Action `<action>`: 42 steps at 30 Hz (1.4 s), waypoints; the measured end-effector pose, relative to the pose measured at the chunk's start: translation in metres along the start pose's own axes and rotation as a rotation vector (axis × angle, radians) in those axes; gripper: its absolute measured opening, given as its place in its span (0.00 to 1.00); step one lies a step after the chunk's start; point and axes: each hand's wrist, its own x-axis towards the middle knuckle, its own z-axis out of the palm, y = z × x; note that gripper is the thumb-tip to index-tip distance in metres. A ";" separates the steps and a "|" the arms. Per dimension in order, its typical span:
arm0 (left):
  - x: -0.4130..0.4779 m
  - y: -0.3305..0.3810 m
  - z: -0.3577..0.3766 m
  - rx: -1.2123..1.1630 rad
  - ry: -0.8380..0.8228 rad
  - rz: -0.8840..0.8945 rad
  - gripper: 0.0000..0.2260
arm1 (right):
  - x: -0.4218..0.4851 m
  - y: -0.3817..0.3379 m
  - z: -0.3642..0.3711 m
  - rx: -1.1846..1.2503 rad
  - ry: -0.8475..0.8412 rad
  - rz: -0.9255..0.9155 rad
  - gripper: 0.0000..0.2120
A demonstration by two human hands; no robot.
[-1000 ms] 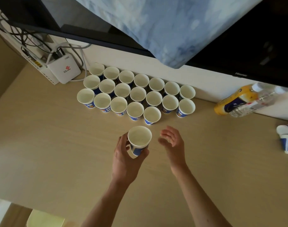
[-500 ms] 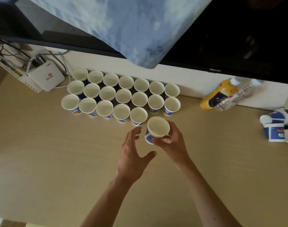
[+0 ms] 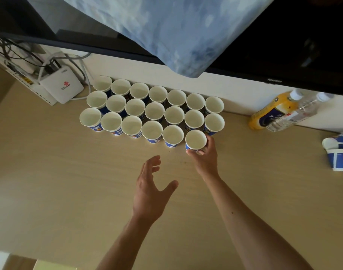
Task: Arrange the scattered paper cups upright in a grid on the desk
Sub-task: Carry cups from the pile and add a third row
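Note:
Several white paper cups with blue print stand upright in three rows against the back wall of the beige desk. My right hand grips one more upright cup at the right end of the front row, touching its neighbours. My left hand hovers over the desk in front of the rows, fingers spread, holding nothing. A few loose cups lie tipped at the desk's right edge.
A white router with cables sits at the back left. An orange drink bottle and a clear water bottle lean on the wall at the right. A dark TV with a blue cloth hangs overhead.
The cup went from my left hand to my right, which carried it forward and right to the end of the front row. My left hand drew back, empty.

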 end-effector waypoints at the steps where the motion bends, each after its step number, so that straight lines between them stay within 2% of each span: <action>1: 0.000 -0.001 0.000 -0.003 0.000 -0.003 0.34 | 0.001 0.002 0.001 -0.002 0.005 -0.002 0.29; 17: -0.004 -0.006 -0.003 -0.017 -0.030 -0.012 0.33 | -0.001 0.008 0.001 -0.072 0.009 0.043 0.35; 23: -0.009 0.003 -0.004 -0.028 -0.120 0.041 0.30 | -0.055 0.004 -0.027 -0.018 0.175 0.097 0.34; 31: -0.031 0.034 0.006 -0.003 -0.324 0.149 0.25 | -0.152 -0.031 -0.091 0.152 0.387 0.047 0.30; 38: -0.101 0.087 0.057 -0.023 -0.483 0.304 0.20 | -0.229 -0.036 -0.158 0.332 0.526 -0.006 0.28; 42: -0.160 0.112 0.099 -0.038 -0.540 0.386 0.19 | -0.265 -0.029 -0.216 0.427 0.550 -0.021 0.25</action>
